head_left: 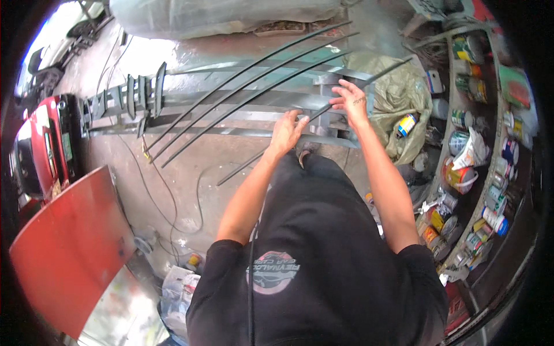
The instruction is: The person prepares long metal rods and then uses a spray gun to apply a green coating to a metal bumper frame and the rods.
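A long thin black rod (pixel 385 73) runs slantwise in front of me, from lower left to upper right. My left hand (pixel 286 134) grips it around its middle, fingers curled over it. Farther up the same rod, my right hand (pixel 350 104) has its thumb and fingers loosely around it, some fingertips raised. To the left of my hands, several similar black rods (pixel 254 87) lie side by side across long grey metal strips (pixel 202 129). My hands partly cover the held rod.
Shelves on the right carry many paint cans (pixel 460 175). A crumpled olive plastic sheet (pixel 392 95) bears a blue-and-yellow can (pixel 406 125). A red panel (pixel 75 245) stands at left, near a red car part (pixel 49 147). A dark cable (pixel 167 216) loops over the floor.
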`<state>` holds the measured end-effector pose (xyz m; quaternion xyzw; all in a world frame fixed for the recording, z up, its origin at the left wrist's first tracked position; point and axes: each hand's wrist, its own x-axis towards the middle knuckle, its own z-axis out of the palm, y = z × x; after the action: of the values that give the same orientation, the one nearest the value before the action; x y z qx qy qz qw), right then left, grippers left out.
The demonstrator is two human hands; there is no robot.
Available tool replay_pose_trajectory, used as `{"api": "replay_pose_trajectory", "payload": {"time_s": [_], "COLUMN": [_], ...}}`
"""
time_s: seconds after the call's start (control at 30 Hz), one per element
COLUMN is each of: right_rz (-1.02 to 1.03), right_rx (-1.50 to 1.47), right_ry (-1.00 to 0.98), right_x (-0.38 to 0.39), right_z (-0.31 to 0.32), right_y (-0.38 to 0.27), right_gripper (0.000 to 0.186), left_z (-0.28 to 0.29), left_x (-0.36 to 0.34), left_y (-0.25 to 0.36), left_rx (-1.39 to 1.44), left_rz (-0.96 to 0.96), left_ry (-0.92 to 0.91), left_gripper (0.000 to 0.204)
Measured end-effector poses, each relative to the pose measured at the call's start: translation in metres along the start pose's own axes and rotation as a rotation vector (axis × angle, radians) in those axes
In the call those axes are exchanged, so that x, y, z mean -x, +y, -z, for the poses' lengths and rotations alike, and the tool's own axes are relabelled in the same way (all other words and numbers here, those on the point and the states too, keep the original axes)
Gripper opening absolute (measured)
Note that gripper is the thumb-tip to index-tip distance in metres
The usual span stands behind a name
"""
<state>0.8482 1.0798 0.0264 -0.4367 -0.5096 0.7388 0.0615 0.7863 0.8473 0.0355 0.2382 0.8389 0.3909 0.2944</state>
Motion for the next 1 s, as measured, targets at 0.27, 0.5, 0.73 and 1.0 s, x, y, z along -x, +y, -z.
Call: {"api": "replay_pose_trajectory", "payload": {"time_s": [0.27, 0.5, 0.73, 1.0], "right_rz": [-0.276, -0.355, -0.276, -0.181], "right_rx": [-0.328, -0.453, -0.497, -0.465], "right_ry": [-0.223, -0.308, -0.227, -0.076], "right_x": [-0.042, -0.065, -0.057, -0.060], "right_z": [-0.084, -0.105, -0.103, -0.023], "right_y": [0.027, 0.054, 0.049, 0.026], "right_gripper": [0.049, 0.024, 0.029, 0.037], "left_z": [0.123, 0.179, 0.169, 0.106], "left_x": [0.040, 0.026, 0.012, 0.006], "left_y": [-0.086, -0.141, -0.142, -0.075], "left_rx": [-0.386, -0.588, -0.318, -0.095], "left_rz": [0.003, 0.059, 0.064, 0.011], "left_ry": [0.589, 0.146, 0.081, 0.002], "left_gripper": [0.038, 0.048, 0.050, 0.054]}}
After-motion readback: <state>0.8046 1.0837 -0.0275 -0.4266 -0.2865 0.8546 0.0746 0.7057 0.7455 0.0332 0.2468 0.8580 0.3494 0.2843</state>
